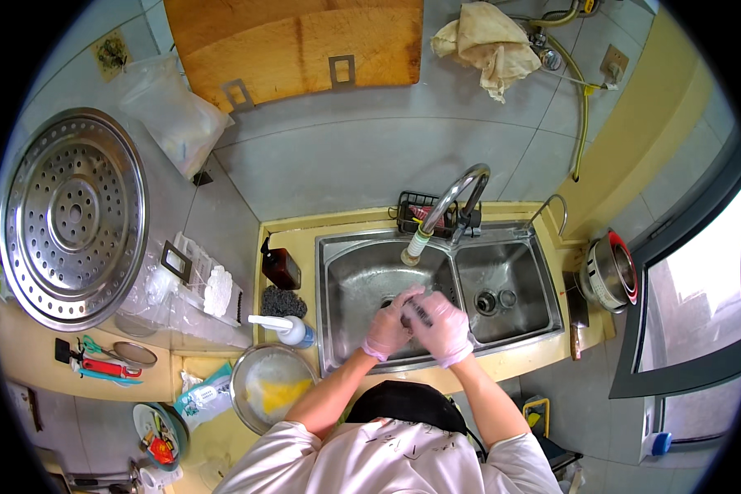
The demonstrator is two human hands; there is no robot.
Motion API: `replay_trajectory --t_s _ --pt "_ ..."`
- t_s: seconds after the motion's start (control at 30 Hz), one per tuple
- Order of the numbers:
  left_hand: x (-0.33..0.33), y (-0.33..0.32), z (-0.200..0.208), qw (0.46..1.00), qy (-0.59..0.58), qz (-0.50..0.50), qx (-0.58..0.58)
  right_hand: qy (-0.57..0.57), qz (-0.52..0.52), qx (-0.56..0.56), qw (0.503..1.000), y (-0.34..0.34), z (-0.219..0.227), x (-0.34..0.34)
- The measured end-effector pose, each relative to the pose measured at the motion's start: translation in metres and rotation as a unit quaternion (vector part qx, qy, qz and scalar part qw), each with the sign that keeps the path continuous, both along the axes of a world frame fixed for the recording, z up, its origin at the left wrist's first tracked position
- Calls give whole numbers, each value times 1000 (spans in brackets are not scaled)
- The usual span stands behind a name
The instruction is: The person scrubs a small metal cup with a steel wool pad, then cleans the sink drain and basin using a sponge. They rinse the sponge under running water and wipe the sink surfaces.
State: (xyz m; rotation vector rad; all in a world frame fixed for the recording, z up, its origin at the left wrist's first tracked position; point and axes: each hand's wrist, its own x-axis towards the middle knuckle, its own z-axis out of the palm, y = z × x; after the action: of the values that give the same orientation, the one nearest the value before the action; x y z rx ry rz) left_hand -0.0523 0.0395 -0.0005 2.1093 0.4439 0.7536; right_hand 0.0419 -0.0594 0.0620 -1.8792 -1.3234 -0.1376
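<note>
A bowl [236, 387] with something yellow [281, 395] in it stands near a white bottle [292, 332] on the counter [288, 234]. Over the larger basin [350, 280], the gloved left hand [385, 331] and right hand [442, 331] meet, fingers of both curled around a dark item [417, 312] between them. The smaller basin [502, 262] follows, then a knife [579, 309].

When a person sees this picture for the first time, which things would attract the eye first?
Probably the large, shiny perforated steel disc at the far left. Next might come the broad wooden board at the top, against the tiled wall. Then, near the centre, the left hand and right hand, in translucent gloves, close together over the left basin of the steel sink.
</note>
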Motion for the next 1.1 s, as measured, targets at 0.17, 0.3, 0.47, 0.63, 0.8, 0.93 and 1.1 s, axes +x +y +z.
replay_trajectory --t_s 0.17,0.3,0.47,0.63,0.8,0.93,1.1 --pt "5 -3 12 998 -58 -11 -20 83 -83 33 993 2 -8 16" --pt "-3 -7 12 998 -38 -13 -42 117 -80 5 990 1 -21 19" --pt "5 -6 21 944 -157 -74 -280 709 -10 170 684 0 -49 29" --pt "7 3 -10 896 -118 -105 -414 711 -20 186 677 -3 -39 28" --pt "-6 11 15 842 32 -175 -510 631 17 172 756 -6 -38 34" --pt "-7 8 35 736 17 -174 -654 535 33 76 841 -11 -26 34" --pt "-5 8 11 873 44 -161 -459 363 3 -49 931 -14 -9 43"
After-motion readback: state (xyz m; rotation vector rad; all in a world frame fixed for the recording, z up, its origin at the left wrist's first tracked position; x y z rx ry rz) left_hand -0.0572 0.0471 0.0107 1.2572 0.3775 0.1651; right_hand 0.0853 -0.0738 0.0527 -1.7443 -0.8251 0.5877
